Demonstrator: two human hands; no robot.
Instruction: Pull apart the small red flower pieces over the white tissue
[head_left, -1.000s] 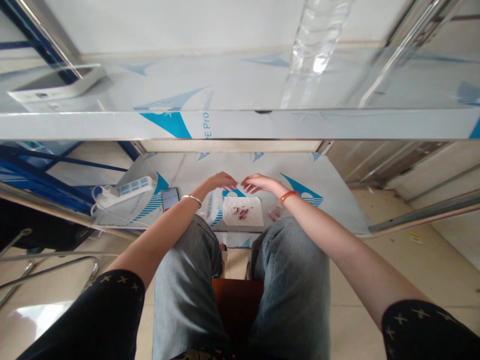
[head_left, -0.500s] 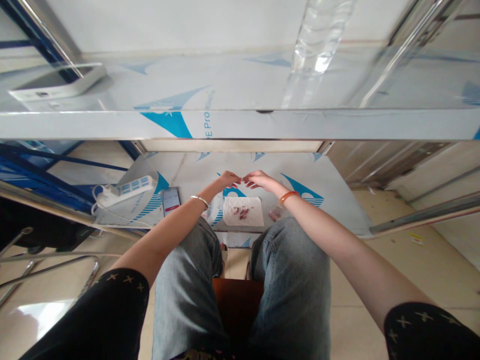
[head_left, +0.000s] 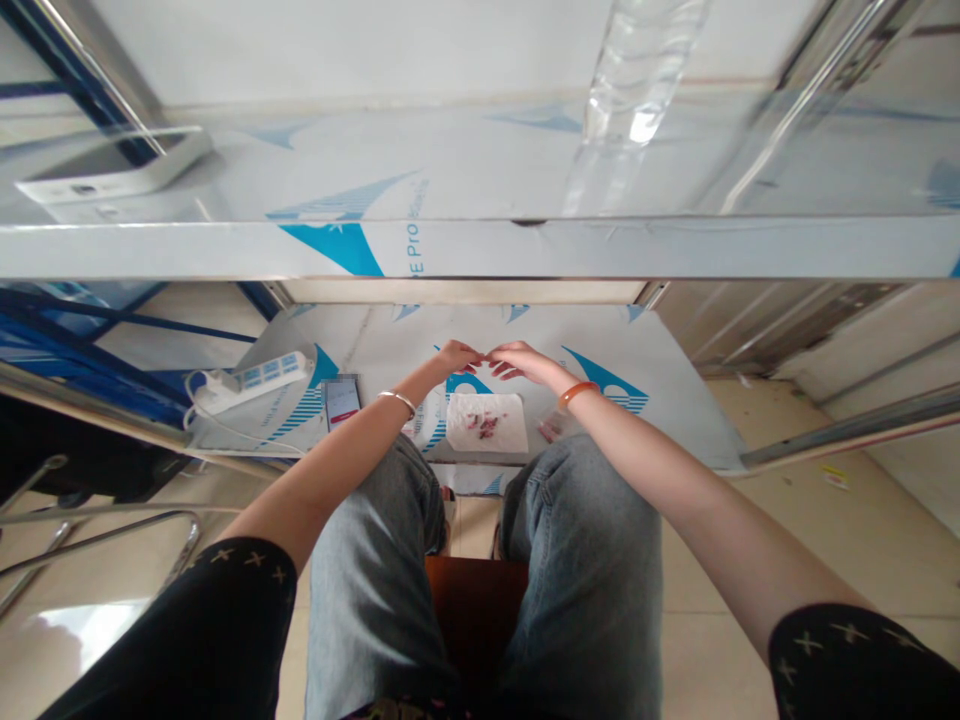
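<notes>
Barely legible, hands (head_left: 486, 357) meeting fingertip to fingertip, whatever's pinched too small.

head cam | looks forward-down past knees | low shelf (head_left: 675, 380) at mid-distance | single view

two hands at twelve o'clock: left hand (head_left: 457, 357), right hand (head_left: 517, 360). two bracelets: silver bracelet (head_left: 396, 399), orange bracelet (head_left: 576, 392). one white tissue (head_left: 487, 422), one phone (head_left: 341, 399) at nine o'clock, one power strip (head_left: 255, 380), one clear bottle (head_left: 637, 70).
</notes>
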